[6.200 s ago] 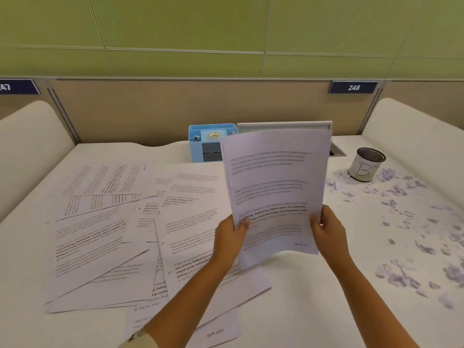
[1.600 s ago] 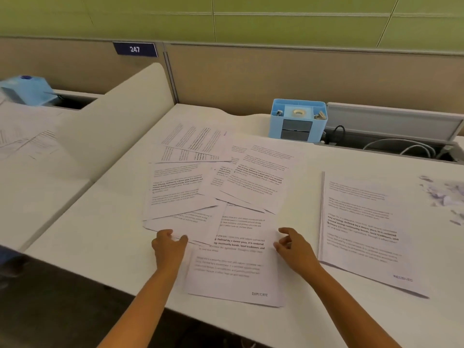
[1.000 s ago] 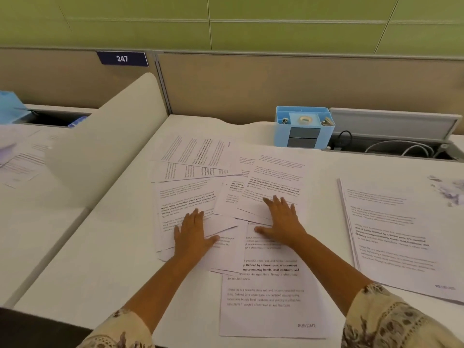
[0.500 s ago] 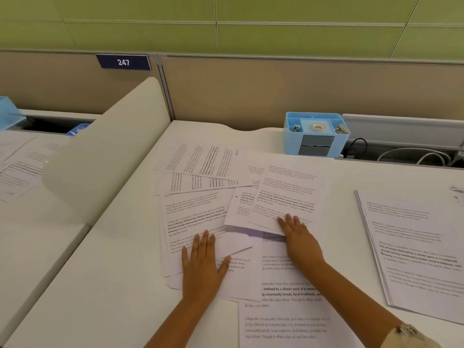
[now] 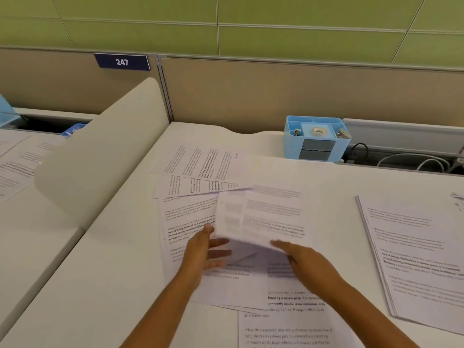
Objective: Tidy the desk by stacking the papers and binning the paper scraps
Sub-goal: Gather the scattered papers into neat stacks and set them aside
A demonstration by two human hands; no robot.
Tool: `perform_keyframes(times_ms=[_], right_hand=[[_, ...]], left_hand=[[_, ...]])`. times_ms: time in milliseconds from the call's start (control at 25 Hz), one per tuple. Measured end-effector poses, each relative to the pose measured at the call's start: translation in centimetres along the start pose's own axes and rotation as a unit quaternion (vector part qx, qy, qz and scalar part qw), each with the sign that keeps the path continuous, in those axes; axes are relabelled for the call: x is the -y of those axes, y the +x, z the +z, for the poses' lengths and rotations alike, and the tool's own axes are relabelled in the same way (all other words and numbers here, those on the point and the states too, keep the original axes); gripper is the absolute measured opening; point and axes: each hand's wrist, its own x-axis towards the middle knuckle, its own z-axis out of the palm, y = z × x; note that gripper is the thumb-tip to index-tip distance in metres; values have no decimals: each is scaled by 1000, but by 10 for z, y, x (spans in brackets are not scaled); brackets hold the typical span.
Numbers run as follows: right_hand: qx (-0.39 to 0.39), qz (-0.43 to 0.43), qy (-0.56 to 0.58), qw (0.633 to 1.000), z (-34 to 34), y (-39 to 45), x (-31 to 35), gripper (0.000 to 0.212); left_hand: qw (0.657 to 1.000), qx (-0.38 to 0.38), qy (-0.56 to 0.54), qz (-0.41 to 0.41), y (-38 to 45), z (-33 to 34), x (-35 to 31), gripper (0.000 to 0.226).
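**Desk 247: loose sheets partly lifted, stack set aside**

Head view. A white desk [image 5: 120, 285] carries a spread of printed loose sheets [image 5: 198, 169] overlapping at mixed angles across its middle. Two or three lifted sheets [image 5: 261, 217] are raised at their near edge above the spread, casting a shadow on the pages beneath; motion blur softens their print.

The left hand [image 5: 203, 249] sits at the lower left corner of the lifted sheets, fingers extended and spread, thumb touching the paper's edge; whether it actually grips cannot be told. The right hand [image 5: 303, 259] is at the lower right edge of the same sheets, fingers straight and reaching under or against the paper; the contact is blurred, so no firm grasp can be confirmed.

A squared stack of papers [image 5: 411, 257] lies flat at the right, well apart from the spread. A few paper scraps [image 5: 458, 200] show at the far right edge.

A blue desk organiser [image 5: 316, 138] stands at the rear against the partition. A number plate [image 5: 122, 62] reads 247. More sheets lie on the neighbouring desk [image 5: 15, 222] to the left.
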Motion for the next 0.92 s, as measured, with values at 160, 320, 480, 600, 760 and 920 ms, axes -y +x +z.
perform_keyframes(times_ms=[160, 320, 480, 600, 760, 920], right_hand=[[153, -107, -19, 982, 6, -26, -4, 50], [173, -67, 205, 961, -7, -35, -20, 56], [-150, 146, 322, 923, -15, -27, -42, 57], [-68, 215, 490, 842, -18, -22, -55, 61], [-87, 155, 484, 857, -30, -22, -37, 26], [-224, 83, 468, 851, -53, -21, -16, 12]], left_hand=[[993, 74, -6, -93, 21, -4, -3, 25], [989, 84, 97, -78, 27, 0, 8, 36], [989, 131, 41, -61, 26, 0, 12, 37], [982, 180, 19, -52, 15, 9, 7, 38], [975, 208, 79, 24, 1, 36, -15, 49], [971, 158, 116, 139, -8, 60, -39, 67]])
